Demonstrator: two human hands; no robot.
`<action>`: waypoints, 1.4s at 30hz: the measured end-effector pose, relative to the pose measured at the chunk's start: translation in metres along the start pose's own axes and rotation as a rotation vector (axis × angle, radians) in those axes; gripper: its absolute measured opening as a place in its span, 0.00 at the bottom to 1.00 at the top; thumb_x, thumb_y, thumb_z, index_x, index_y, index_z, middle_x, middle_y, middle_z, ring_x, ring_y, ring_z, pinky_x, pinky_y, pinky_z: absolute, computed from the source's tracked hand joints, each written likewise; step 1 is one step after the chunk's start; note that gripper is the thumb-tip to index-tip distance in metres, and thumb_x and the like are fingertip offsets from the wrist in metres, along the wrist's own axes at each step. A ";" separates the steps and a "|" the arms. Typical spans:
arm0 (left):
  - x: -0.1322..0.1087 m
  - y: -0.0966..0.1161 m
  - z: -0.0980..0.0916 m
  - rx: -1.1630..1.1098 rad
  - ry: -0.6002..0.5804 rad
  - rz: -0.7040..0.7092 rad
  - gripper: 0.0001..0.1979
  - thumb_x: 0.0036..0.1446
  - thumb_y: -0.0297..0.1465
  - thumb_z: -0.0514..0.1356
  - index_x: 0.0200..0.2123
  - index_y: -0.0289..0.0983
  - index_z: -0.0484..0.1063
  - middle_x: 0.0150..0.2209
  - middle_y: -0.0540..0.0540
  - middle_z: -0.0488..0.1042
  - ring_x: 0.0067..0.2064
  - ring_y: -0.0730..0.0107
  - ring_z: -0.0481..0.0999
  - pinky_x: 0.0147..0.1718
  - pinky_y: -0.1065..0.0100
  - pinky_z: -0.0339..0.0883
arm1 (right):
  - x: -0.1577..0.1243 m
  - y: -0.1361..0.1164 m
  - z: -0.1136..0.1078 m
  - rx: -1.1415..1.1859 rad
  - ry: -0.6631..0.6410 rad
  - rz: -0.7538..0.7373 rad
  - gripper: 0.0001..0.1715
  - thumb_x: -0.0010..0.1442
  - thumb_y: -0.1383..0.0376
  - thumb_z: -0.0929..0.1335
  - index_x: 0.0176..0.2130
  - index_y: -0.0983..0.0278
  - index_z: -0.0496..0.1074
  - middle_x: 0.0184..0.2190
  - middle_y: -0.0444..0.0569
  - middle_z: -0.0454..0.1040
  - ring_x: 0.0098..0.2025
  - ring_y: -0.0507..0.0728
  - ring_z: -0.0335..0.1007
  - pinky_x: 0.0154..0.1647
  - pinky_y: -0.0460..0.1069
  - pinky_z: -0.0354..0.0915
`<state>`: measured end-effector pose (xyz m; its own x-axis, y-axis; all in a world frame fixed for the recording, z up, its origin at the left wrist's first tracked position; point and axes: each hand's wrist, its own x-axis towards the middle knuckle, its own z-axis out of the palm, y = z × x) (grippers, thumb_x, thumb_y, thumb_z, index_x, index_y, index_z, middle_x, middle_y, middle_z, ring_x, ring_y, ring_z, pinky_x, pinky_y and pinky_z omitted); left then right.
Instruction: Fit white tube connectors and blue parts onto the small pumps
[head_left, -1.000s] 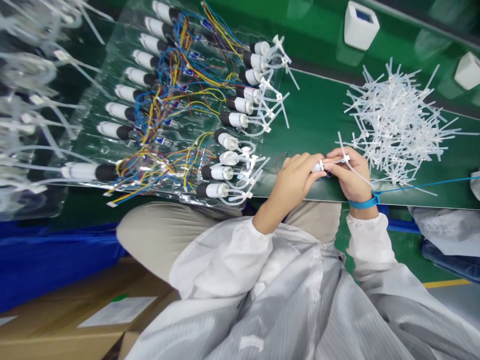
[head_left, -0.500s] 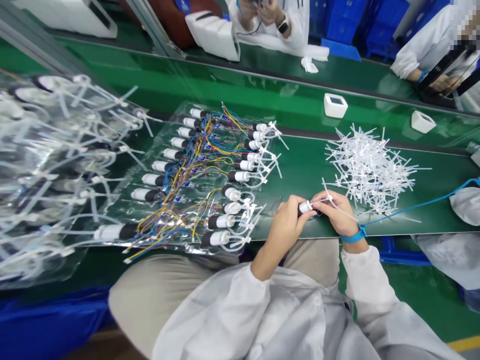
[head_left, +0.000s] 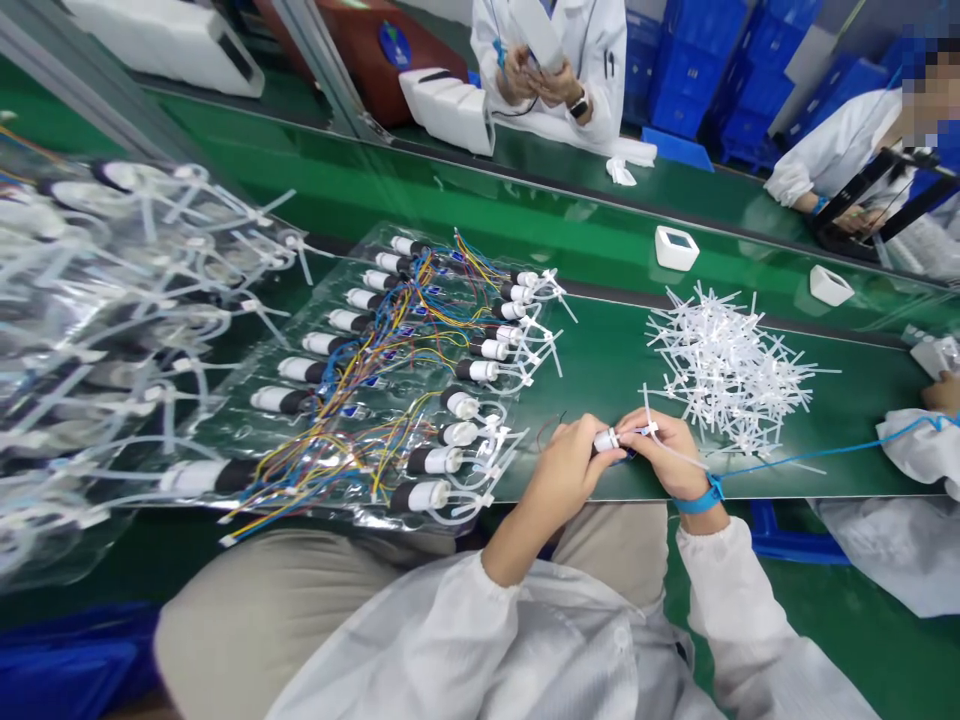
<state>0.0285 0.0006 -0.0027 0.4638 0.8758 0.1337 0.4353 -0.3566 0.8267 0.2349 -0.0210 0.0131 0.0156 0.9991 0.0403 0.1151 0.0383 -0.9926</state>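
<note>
Between the fingers of my left hand (head_left: pixel 566 460) is a small cylindrical pump or motor (head_left: pixel 604 440), its body white and black. A thin dark wire shows beside that hand. My right hand (head_left: pixel 666 447) is closed on a clear tube piece with a white T-shaped connector (head_left: pixel 650 428), its fingertips right at the pump's white end. Whether the tube sits on the pump's nozzle is hidden by the fingers. To the right of my hands lies a pile of similar white tube pieces (head_left: pixel 731 365).
To my left, rows of wired pumps (head_left: pixel 431 460) with tubes lie on clear plastic packaging (head_left: pixel 247 440). More bagged pumps (head_left: pixel 82 350) are heaped at far left. A blue wrist-strap cord (head_left: pixel 825 455) runs right. Two white devices (head_left: pixel 676 248) stand behind the bench; co-workers sit opposite and at right.
The view has shifted slightly, so the bench appears lower. Both my hands keep their grip at the pump's end. A co-worker opposite now shows a white item in their hands.
</note>
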 end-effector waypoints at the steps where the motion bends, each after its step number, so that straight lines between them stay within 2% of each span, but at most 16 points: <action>1: 0.000 0.000 0.000 -0.001 -0.004 0.005 0.07 0.75 0.37 0.64 0.46 0.41 0.72 0.42 0.45 0.80 0.45 0.54 0.79 0.48 0.58 0.70 | 0.000 0.000 0.000 0.000 -0.008 -0.009 0.07 0.64 0.57 0.81 0.37 0.57 0.87 0.39 0.48 0.86 0.43 0.61 0.81 0.47 0.54 0.73; 12: 0.005 0.002 -0.003 -0.001 -0.045 0.018 0.09 0.72 0.33 0.67 0.40 0.42 0.69 0.38 0.47 0.79 0.43 0.53 0.79 0.46 0.58 0.68 | 0.003 -0.009 -0.005 -0.068 -0.104 -0.062 0.11 0.65 0.54 0.81 0.35 0.57 0.87 0.39 0.50 0.84 0.44 0.62 0.81 0.51 0.56 0.74; 21: 0.002 0.008 0.002 -0.046 0.051 -0.049 0.05 0.73 0.32 0.65 0.49 0.41 0.74 0.45 0.46 0.83 0.47 0.53 0.80 0.48 0.58 0.68 | 0.003 0.002 0.000 0.030 -0.017 0.038 0.11 0.63 0.54 0.80 0.40 0.57 0.86 0.38 0.48 0.83 0.37 0.60 0.77 0.38 0.52 0.72; 25: 0.003 0.009 0.005 -0.048 0.100 -0.047 0.06 0.72 0.33 0.67 0.48 0.40 0.75 0.46 0.46 0.83 0.48 0.54 0.80 0.50 0.56 0.68 | 0.005 0.008 -0.004 0.004 0.000 0.027 0.09 0.64 0.56 0.80 0.39 0.58 0.85 0.38 0.48 0.82 0.40 0.61 0.77 0.43 0.53 0.73; 31: 0.003 0.007 0.005 -0.119 0.154 -0.010 0.09 0.68 0.31 0.71 0.46 0.41 0.74 0.46 0.47 0.82 0.49 0.55 0.80 0.53 0.57 0.67 | 0.007 0.009 -0.008 -0.020 -0.021 -0.014 0.07 0.64 0.57 0.79 0.39 0.57 0.85 0.46 0.50 0.84 0.49 0.63 0.79 0.53 0.56 0.74; 36: 0.002 0.008 0.004 -0.126 0.162 -0.055 0.11 0.66 0.28 0.72 0.47 0.41 0.73 0.46 0.47 0.81 0.49 0.55 0.79 0.51 0.58 0.66 | 0.007 0.005 -0.008 -0.048 -0.053 -0.025 0.08 0.65 0.56 0.79 0.38 0.57 0.85 0.42 0.50 0.84 0.45 0.63 0.79 0.48 0.56 0.74; 42: 0.001 0.015 -0.002 -0.065 0.120 -0.023 0.11 0.69 0.37 0.72 0.49 0.42 0.75 0.43 0.47 0.81 0.47 0.53 0.79 0.51 0.57 0.67 | 0.006 -0.001 -0.006 -0.063 0.003 -0.091 0.06 0.66 0.58 0.78 0.36 0.56 0.85 0.41 0.51 0.84 0.47 0.65 0.80 0.51 0.58 0.74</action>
<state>0.0342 -0.0038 0.0109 0.3568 0.9176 0.1752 0.3922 -0.3173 0.8634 0.2409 -0.0156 0.0152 0.0051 0.9914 0.1306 0.1785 0.1276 -0.9756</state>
